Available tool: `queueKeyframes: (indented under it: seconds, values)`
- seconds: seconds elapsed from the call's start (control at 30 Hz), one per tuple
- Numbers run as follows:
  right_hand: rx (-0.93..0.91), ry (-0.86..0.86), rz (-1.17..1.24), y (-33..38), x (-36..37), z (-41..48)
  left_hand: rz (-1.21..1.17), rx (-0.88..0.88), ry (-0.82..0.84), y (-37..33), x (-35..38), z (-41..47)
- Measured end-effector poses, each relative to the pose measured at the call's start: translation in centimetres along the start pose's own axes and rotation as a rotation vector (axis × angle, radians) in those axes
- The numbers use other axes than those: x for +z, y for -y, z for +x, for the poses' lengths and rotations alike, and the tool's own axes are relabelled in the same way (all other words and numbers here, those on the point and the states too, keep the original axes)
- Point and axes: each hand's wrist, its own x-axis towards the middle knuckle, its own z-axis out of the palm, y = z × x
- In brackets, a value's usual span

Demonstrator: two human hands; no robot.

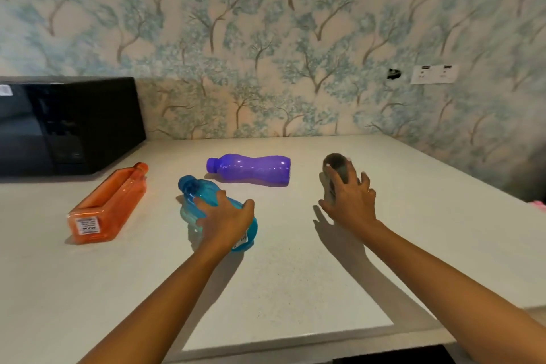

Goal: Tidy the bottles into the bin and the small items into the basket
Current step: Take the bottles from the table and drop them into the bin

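Three bottles lie on their sides on the white counter (pixel 295 275). A blue bottle (pixel 195 192) lies in the middle with my left hand (pixel 224 219) wrapped over its body. A purple bottle (pixel 251 169) lies behind it, cap to the left. An orange rectangular bottle (pixel 107 205) lies at the left, untouched. My right hand (pixel 351 201) is closed around a grey bottle (pixel 335 167), which is blurred and partly hidden by my fingers. No bin or basket is in view.
A black microwave (pixel 68 124) stands at the back left against the tree-patterned wall. A white socket plate (pixel 434 74) is on the wall at the right. Something pink (pixel 539 204) shows at the counter's right edge.
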Motion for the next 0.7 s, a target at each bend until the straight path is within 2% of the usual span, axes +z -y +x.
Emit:
queueKeyframes:
  seconds: [0.13, 0.27, 0.53, 0.7]
  values:
    - [0.069, 0.073, 0.129, -1.0, 0.6, 0.4, 0.052, -0.036, 0.006, -0.1, 0.4, 0.7]
    - [0.069, 0.080, 0.152, -1.4, 1.4, 0.1, 0.157, 0.007, 0.030, 0.2, 0.1, 0.6]
    - [-0.066, -0.037, 0.187, -2.6, 1.0, -1.1, 0.028, 0.125, -0.049, 1.4, -0.7, -0.5]
    - [-0.151, -0.097, 0.146, -3.1, -0.4, -2.5, -0.063, 0.189, -0.018, 1.7, -0.9, -1.6]
